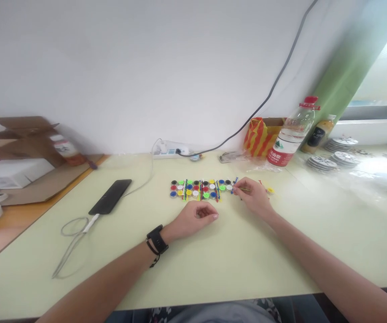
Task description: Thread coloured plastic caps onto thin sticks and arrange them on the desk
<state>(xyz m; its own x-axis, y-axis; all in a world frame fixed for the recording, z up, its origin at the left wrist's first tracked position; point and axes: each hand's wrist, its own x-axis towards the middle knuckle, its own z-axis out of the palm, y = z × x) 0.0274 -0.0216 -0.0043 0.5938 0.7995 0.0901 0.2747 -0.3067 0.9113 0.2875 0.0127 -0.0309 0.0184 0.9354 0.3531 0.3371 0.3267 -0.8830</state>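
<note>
Rows of small round discs (189, 193) in red, blue, green, yellow, black and white lie in the middle of the table. Thin coloured sticks (202, 190) stand in columns between groups of discs. My right hand (254, 197) is at the right end of the rows, its thumb and index finger pinched on a thin yellow-green stick (244, 189). Beyond those fingers, a yellow disc (270, 191) and some sticks are partly covered by the hand. My left hand (195, 220) rests just in front of the discs, fingers curled towards the thumb, with nothing visible in it.
A black phone (110, 197) with a white cable lies at left, near a cardboard box (28, 134). A power strip (169, 150) sits against the wall. At back right stand a striped bag (258, 139), a large water bottle (284, 146), a smaller bottle (317, 134) and stacked white discs (321, 163).
</note>
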